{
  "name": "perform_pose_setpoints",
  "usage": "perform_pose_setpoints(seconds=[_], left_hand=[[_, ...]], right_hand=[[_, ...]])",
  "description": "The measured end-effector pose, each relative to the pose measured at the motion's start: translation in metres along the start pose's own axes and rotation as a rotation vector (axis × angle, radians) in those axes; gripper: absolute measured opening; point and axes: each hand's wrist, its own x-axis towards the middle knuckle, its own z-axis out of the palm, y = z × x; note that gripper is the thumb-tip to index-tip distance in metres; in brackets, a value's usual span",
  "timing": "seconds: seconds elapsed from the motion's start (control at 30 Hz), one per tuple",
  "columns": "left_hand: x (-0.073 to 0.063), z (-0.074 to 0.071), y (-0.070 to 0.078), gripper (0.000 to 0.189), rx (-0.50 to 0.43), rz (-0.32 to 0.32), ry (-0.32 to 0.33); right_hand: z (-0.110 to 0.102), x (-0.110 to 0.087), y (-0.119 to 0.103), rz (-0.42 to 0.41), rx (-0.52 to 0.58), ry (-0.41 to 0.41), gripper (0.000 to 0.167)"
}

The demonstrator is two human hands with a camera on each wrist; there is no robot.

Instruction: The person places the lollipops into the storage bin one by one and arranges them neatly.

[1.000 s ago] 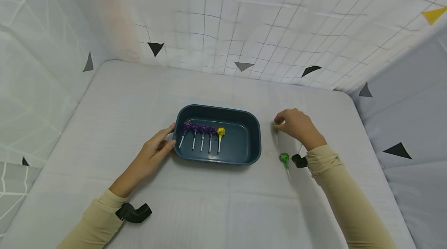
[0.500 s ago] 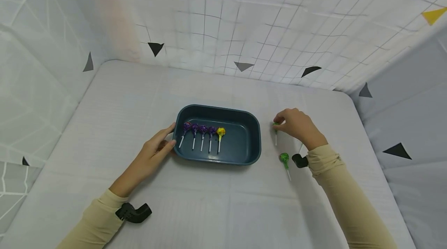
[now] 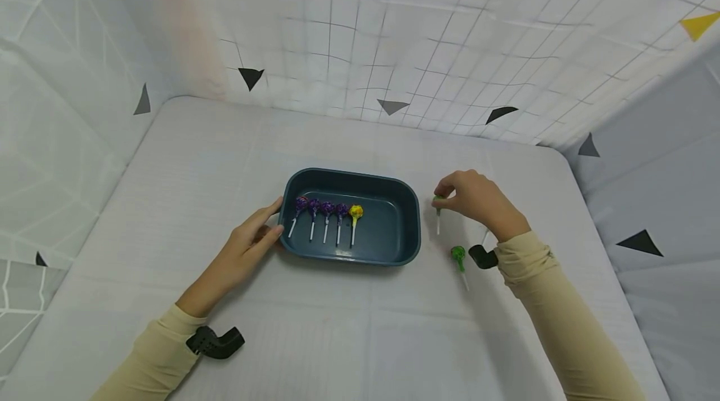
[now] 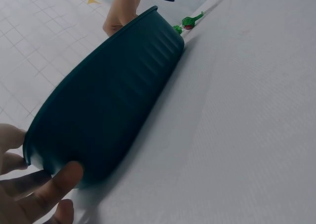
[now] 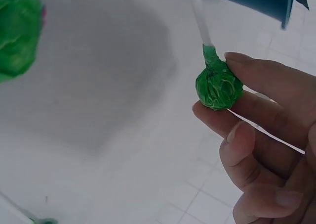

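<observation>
My right hand [image 3: 478, 201] pinches a green-wrapped lollipop [image 5: 218, 88] by its round head, right of the tray, with the white stick pointing down. Thumb and fingers of my left hand [image 3: 242, 254] hold the left end of a dark blue-green tray [image 3: 394, 257]. In the tray, several purple lollipops [image 3: 327, 208] and one yellow lollipop [image 3: 355, 213] lie in a row, sticks towards me. Another green lollipop [image 3: 458, 254] lies on the table below my right hand. A further white stick [image 3: 485, 237] shows beside my right wrist, its head hidden.
The white-covered table [image 3: 315, 338] stretches around the tray. Patterned white cloth walls [image 3: 337, 45] rise at the back and both sides. A black wrist camera [image 3: 216, 343] is worn on each sleeve.
My right hand has moved slightly left towards the tray, carrying the green lollipop with it. The left hand and the tray have stayed where they were.
</observation>
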Motion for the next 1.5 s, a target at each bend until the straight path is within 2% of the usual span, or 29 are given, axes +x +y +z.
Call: perform_pose_setpoints(seconds=[0.27,0.77,1.5], left_hand=[[0.0,0.0,0.001,0.057,0.003,-0.021,-0.005],[0.0,0.0,0.001,0.056,-0.003,-0.009,0.001],[0.0,0.0,-0.001,0.058,0.007,-0.019,-0.002]], right_hand=[[-0.013,-0.005,-0.013,-0.045,-0.009,-0.002,0.023],[-0.029,-0.004,-0.04,-0.087,-0.031,0.01,0.02],[-0.017,0.016,-0.083,-0.171,-0.062,-0.066,0.019]])
